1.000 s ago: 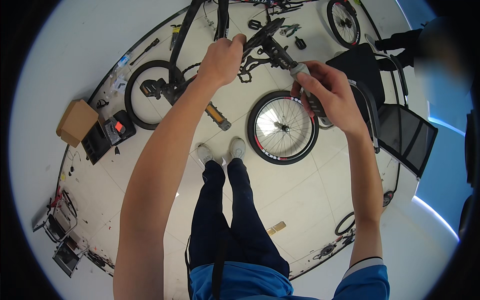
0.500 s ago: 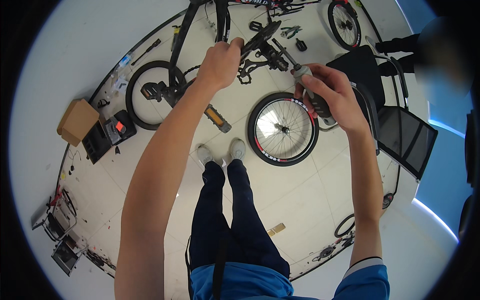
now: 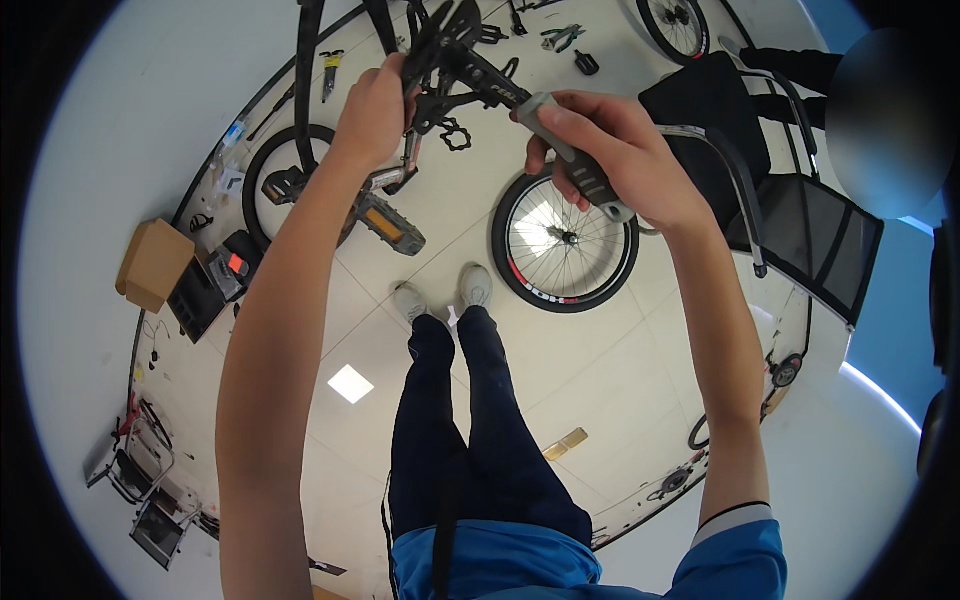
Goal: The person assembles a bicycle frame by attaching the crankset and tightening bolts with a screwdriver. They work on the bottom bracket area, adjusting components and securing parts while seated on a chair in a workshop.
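My left hand (image 3: 372, 115) is closed round a black bicycle part at the top centre; its fingers are mostly hidden, so the exact part is unclear. Beside it, a dark derailleur-like assembly (image 3: 475, 75) juts right. My right hand (image 3: 625, 150) grips a screwdriver (image 3: 575, 160) by its grey and black handle. The handle's front end meets the tip of that black assembly, and the shaft is out of sight. Below my left hand hang a crank arm and a pedal (image 3: 390, 225) with an orange reflector. The black bicycle frame (image 3: 308, 80) rises to the left.
A loose wheel (image 3: 568, 238) lies on the floor in front of my shoes. To the right stands a black chair (image 3: 710, 110), with a person (image 3: 790, 80) beyond it. Pliers (image 3: 563, 38) and a loose pedal (image 3: 586, 63) lie ahead. An open cardboard box (image 3: 155, 265) sits left.
Both hands have moved left and slightly up in view, with the bicycle part and screwdriver. The screwdriver's shaft showed before; now its handle is up against the black assembly.
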{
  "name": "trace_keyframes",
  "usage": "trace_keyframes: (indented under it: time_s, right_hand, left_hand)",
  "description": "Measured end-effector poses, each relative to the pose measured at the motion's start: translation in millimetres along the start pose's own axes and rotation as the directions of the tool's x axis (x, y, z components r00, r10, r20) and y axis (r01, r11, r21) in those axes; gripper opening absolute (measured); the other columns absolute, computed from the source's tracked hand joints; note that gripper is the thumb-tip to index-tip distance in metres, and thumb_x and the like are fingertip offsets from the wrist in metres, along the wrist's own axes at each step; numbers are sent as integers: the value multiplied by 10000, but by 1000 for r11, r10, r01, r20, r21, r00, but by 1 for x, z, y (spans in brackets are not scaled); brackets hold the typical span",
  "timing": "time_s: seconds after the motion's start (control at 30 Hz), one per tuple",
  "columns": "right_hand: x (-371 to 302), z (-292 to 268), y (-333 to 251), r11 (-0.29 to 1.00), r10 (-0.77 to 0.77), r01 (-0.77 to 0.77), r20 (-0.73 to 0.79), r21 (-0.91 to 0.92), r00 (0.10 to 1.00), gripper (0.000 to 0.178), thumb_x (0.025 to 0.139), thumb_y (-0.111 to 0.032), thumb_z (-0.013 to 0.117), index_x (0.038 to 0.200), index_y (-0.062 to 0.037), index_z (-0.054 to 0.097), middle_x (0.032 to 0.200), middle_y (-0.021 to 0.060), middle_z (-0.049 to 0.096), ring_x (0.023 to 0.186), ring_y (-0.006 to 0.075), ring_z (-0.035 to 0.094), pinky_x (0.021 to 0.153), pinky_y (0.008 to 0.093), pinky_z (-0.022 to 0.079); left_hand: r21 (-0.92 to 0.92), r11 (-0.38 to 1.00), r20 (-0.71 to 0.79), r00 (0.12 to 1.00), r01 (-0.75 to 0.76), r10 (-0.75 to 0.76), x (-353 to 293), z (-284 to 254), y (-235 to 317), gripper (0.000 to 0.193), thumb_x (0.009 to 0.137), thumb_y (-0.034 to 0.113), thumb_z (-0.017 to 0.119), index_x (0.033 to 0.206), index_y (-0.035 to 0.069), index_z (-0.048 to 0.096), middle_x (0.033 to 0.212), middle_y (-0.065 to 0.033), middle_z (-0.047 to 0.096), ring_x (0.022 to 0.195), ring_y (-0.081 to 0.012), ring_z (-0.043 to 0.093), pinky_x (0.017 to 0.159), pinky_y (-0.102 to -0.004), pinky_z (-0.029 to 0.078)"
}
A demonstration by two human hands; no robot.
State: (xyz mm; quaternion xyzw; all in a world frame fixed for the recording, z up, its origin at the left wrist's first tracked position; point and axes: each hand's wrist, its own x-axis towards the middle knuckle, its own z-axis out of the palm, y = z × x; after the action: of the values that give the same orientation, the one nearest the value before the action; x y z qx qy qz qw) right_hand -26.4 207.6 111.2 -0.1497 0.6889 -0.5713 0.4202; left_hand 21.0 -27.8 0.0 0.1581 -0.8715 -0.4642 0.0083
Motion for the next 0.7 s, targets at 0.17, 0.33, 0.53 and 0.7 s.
trace_keyframes:
  time_s: [0.17, 0.33, 0.53, 0.7]
  right_hand:
    - [2, 6, -4, 997, -42, 40, -24, -69, 999, 343, 939, -298, 581, 978, 40, 634, 749, 50, 642, 517, 73, 531, 454, 232, 424]
    - [8, 13, -6, 989, -93, 90, -27, -119, 995, 322, 932, -278, 579, 949, 38, 642, 728, 43, 639, 515, 77, 521, 458, 241, 418]
    - [19, 22, -7, 974, -148, 140, -34, -181, 988, 319, 926, -275, 570, 885, 34, 641, 682, 41, 630, 485, 88, 506, 456, 243, 407]
    - [25, 28, -8, 970, -164, 159, -11, -182, 986, 334, 928, -286, 562, 864, 33, 638, 682, 42, 633, 477, 85, 501, 451, 247, 403]
  left_hand:
    - [-121, 992, 60, 998, 41, -34, 12, -6, -22, 238, 985, 163, 366, 1025, 3, 538, 714, -92, 573, 563, -176, 546, 533, -312, 439]
    - [-198, 950, 196, 959, 243, -204, 14, -24, -19, 176, 968, 140, 438, 1057, 19, 530, 747, -47, 583, 559, -114, 530, 478, -263, 418]
    - [-480, 807, 43, 928, 345, -371, 0, -26, 13, 484, 963, 470, 358, 948, 39, 577, 645, 1, 527, 452, -74, 365, 403, -218, 255]
    - [-611, 693, 95, 905, 382, -415, 2, -33, 6, 477, 977, 456, 337, 943, 45, 577, 650, -3, 527, 466, -71, 373, 406, -223, 259]
